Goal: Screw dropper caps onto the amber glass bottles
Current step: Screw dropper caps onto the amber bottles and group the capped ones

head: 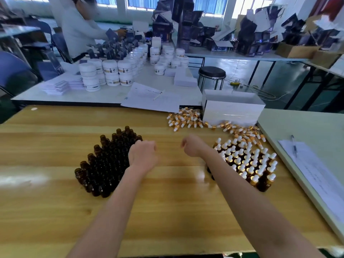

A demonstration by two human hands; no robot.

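Left hand [143, 153]: fingers curled under, back of the hand facing the camera; cannot tell whether anything is enclosed. It sits at the right edge of the uncapped bottles.
Right hand [191, 146]: fingers curled inward, knuckles pointing left; contents, if any, are hidden. It is apart from the left hand, with bare table between them.
Uncapped bottles [104, 161]: amber glass, upright, packed in a dense cluster on the left of the wooden table [167, 211].
Capped bottles [249, 162]: upright cluster with gold collars and white bulbs, to the right of the right forearm.
Dropper caps [188, 119]: loose pile at the far edge of the table, trailing right along the front of the white box [232, 108].
Paper sheets [316, 174]: on the adjoining pale table to the right, with a pen [294, 146] lying on top.
White jars [109, 71]: stacked on the rear table.
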